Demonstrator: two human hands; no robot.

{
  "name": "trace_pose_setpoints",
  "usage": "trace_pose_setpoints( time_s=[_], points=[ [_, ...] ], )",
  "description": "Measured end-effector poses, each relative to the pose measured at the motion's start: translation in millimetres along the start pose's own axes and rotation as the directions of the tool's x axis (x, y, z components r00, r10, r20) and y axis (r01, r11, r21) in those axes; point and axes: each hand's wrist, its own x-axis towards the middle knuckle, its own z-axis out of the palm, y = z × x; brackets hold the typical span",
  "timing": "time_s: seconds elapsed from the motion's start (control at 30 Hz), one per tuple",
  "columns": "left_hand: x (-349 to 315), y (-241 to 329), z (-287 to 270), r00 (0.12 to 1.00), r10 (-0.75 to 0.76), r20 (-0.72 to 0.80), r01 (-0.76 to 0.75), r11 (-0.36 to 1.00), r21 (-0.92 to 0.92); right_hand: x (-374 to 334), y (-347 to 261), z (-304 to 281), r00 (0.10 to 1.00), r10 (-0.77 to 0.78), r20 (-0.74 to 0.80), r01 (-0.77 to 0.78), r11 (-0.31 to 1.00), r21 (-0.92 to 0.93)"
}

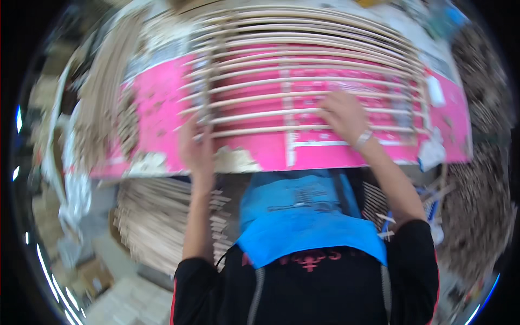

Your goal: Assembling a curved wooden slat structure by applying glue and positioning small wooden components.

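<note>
Many thin pale wooden rods (254, 115) lie side by side across a pink sheet (157, 92), spaced apart like a rack. A crossbar (205, 81) runs along their left ends, and another (421, 92) along their right ends. My right hand (346, 116), a light band at its wrist, is over the nearer rods right of the middle, its fingers curled closed at one rod. At the near left corner, my left hand (196, 146) is upright against the rod ends and the crossbar. Motion smears its fingers, so its grip does not show.
A stack of long wooden strips (100, 103) lies at the table's left, beside a pile of short pieces (128, 122). More strips (157, 211) are below the near edge. A white bottle (435, 91) and crumpled white plastic (431, 151) sit at the right. My blue apron (309, 233) meets the table edge.
</note>
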Motion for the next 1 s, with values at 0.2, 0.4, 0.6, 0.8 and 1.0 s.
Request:
trace_pose_setpoints(
  time_s=[0.2,0.4,0.6,0.8,1.0],
  points=[
    [1,4,-10,0.999,-0.022,0.028,0.020,0.997,0.081,3,-5,17,0.998,0.000,-0.065,-0.007,0.994,-0.111],
    [2,11,-5,0.999,-0.027,0.044,0.023,0.996,0.084,-1,-5,14,0.998,0.049,-0.051,-0.056,0.989,-0.135],
    [-2,16,-5,0.997,-0.045,0.061,0.041,0.997,0.064,0,-2,9,0.998,0.018,-0.067,-0.027,0.990,-0.136],
    [1,16,-1,0.981,0.109,0.158,-0.144,0.961,0.237,-6,7,7,0.995,0.101,-0.026,-0.103,0.987,-0.126],
    [6,16,-17,0.977,0.088,0.195,-0.148,0.937,0.317,4,4,17,0.997,0.064,-0.046,-0.067,0.996,-0.053]
  ],
)
